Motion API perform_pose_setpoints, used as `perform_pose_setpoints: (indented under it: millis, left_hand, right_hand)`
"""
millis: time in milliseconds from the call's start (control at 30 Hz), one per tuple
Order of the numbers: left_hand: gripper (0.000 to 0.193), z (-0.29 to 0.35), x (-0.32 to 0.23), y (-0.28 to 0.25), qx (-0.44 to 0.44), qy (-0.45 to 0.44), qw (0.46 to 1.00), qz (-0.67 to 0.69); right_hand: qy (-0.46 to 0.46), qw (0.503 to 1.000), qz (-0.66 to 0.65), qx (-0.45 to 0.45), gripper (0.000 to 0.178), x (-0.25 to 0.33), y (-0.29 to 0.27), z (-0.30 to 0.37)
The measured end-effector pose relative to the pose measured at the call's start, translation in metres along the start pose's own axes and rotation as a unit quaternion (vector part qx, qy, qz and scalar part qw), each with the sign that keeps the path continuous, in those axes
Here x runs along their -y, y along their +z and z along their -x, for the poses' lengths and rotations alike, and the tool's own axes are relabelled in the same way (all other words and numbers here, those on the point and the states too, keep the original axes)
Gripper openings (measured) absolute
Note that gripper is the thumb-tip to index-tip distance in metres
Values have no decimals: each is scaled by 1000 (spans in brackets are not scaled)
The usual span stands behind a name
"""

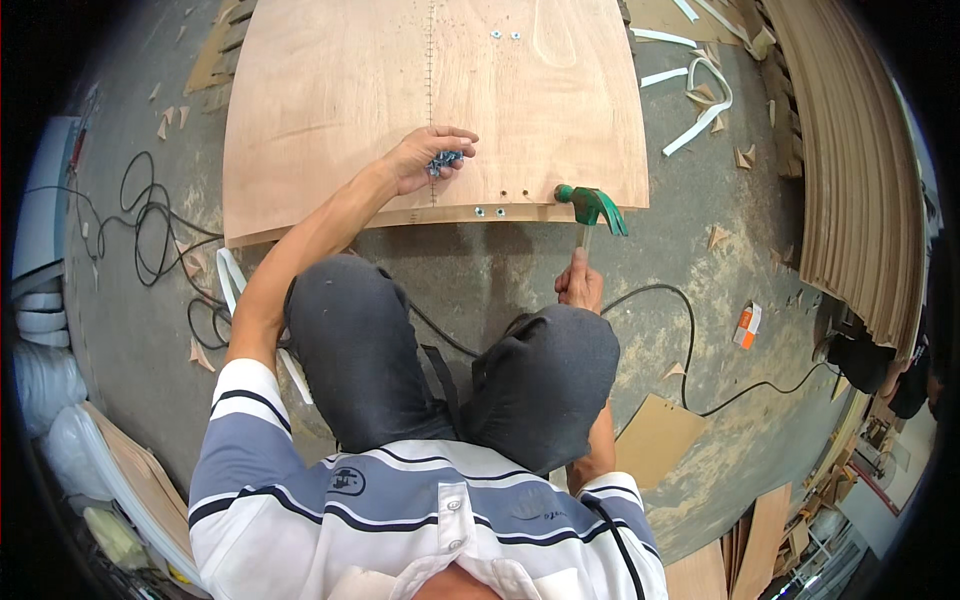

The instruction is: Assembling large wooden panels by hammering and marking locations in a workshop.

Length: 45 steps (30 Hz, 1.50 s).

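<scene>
The left hand (410, 160) cupped bluish metal fasteners (444, 162) in curled fingers (457, 132) over grained plywood (330, 110), the right hand (581, 284) gripping a curved-claw hammer (590, 206) at its near edge.

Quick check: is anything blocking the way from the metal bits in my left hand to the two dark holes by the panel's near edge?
Nothing visible stands between the metal bits in your left hand and the holes. The hammer in your right hand is right of them, not between.
</scene>
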<state>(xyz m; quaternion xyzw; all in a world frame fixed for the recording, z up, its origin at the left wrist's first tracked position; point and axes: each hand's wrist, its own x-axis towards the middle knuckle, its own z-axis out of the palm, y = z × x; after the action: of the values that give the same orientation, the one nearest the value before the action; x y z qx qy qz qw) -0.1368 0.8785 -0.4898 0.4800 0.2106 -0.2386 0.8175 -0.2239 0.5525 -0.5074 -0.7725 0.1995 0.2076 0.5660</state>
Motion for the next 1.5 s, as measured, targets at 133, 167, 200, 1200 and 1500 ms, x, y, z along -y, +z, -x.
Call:
perform_pose_setpoints:
  millis: [133,167,200,1200,1500]
  left_hand:
    - [25,-1,4,-2,-24,3,999,-39]
    - [25,-1,3,-4,-25,0,999,-38]
    - [23,0,2,-6,-37,-8,998,-56]
    - [26,-11,-9,1,-31,26,989,-144]
    - [25,-10,8,30,5,-43,985,-169]
  right_hand:
    - [-2,1000,-1,1,68,-7,0,4]
    - [1,1000,-1,2,68,-7,1,5]
    - [-5,1000,-5,1,68,-6,2,6]
    - [11,998,-62,-13,63,-9,10,1]
    - [28,999,-24,-18,66,-4,7,4]
